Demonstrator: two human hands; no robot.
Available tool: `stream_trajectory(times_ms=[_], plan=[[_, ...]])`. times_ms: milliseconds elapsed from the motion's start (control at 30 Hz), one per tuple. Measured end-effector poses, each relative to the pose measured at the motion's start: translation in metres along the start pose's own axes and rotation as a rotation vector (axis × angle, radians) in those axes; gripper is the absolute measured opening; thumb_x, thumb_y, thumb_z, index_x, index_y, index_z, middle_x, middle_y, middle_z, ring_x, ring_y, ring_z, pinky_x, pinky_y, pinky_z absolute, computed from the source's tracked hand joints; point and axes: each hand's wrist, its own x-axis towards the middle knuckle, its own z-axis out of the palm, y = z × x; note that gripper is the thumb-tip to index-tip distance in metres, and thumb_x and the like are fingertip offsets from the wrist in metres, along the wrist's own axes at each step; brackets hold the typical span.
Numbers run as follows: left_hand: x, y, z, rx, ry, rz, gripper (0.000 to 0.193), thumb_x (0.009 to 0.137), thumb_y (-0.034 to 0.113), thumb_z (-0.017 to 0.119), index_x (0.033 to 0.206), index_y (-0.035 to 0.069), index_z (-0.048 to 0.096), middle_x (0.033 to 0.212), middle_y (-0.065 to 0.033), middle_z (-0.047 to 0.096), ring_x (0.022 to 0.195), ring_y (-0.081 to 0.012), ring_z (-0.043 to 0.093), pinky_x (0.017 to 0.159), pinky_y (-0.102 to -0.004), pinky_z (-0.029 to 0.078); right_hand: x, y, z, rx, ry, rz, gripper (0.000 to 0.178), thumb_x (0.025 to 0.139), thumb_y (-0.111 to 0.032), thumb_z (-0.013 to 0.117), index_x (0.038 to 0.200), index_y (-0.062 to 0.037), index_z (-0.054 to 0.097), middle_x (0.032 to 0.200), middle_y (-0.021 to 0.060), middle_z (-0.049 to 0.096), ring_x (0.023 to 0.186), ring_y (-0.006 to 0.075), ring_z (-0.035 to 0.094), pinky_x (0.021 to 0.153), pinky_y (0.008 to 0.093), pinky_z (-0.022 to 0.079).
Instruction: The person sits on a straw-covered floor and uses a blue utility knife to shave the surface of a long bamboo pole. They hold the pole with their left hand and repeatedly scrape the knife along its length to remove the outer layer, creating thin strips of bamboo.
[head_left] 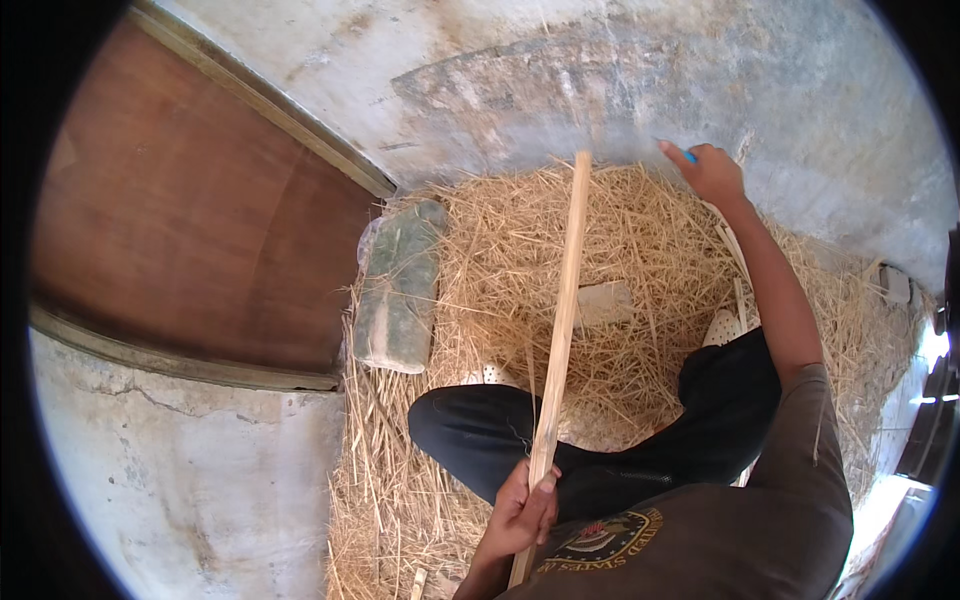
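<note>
My left hand (522, 512) is closed around the lower part of a long, pale wooden strip (568, 290). The strip slants up from my lap, its far end close to the foot of the wall. Out to the far right, my right hand (712, 172) grips a small tool with a blue handle (689, 156). The fingers cover most of that tool, so its kind is unclear. It is held apart from the strip, in front of the wall.
Loose straw (640, 230) covers the ground around my bent legs. A green, stained block-like bundle (402, 285) lies at the left, by a brown door panel (200, 200). A flat pale piece (605, 303) rests on the straw. A weathered wall (560, 80) stands ahead.
</note>
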Motion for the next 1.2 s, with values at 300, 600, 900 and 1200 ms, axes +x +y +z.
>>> stream_trajectory(times_ms=[300, 600, 900, 1200], plan=[[0.024, 0.010, 0.000, -0.199, -0.019, 0.073, 0.019, 0.105, 0.021, 0.037, 0.107, 0.003, 0.042, 0.052, -0.0005, 0.038, 0.034, -0.0090, 0.033, 0.039, -0.0232, 0.031, -0.121, -0.078, 0.001, 0.350, -0.166, -0.598, 0.062, 0.083, -0.064, 0.061, 0.058, -0.0074, 0.057, 0.045, 0.0049, 0.043, 0.039, 0.0206, 0.043, 0.042, 0.0355, 0.035], [0.046, 0.023, 0.007, -0.508, -0.154, -0.006, 0.026, 0.105, 0.031, 0.031, 0.100, 0.007, 0.042, 0.050, 0.0008, 0.034, 0.032, -0.0089, 0.027, 0.042, -0.0236, 0.029, -0.182, -0.108, 0.011, 0.338, -0.078, -0.923, 0.070, 0.070, -0.076, 0.063, 0.050, -0.0089, 0.053, 0.041, 0.0064, 0.046, 0.036, 0.0240, 0.052, 0.040, 0.0364, 0.040], [0.050, 0.020, 0.007, -0.577, -0.198, -0.016, 0.026, 0.105, 0.031, 0.031, 0.098, 0.007, 0.041, 0.050, 0.0019, 0.032, 0.032, -0.0082, 0.025, 0.042, -0.0236, 0.028, -0.153, -0.097, 0.015, 0.255, 0.059, -0.794, 0.066, 0.068, -0.072, 0.068, 0.051, -0.0109, 0.049, 0.044, 0.0054, 0.046, 0.039, 0.0242, 0.050, 0.042, 0.0369, 0.038], [0.038, 0.015, 0.010, -0.571, -0.199, -0.059, 0.023, 0.105, 0.029, 0.033, 0.098, 0.008, 0.041, 0.051, 0.0023, 0.033, 0.033, -0.0078, 0.026, 0.042, -0.0238, 0.027, -0.130, -0.092, 0.013, 0.136, 0.120, -0.724, 0.066, 0.076, -0.072, 0.061, 0.053, -0.0103, 0.054, 0.043, 0.0043, 0.043, 0.037, 0.0206, 0.045, 0.041, 0.0355, 0.038]])
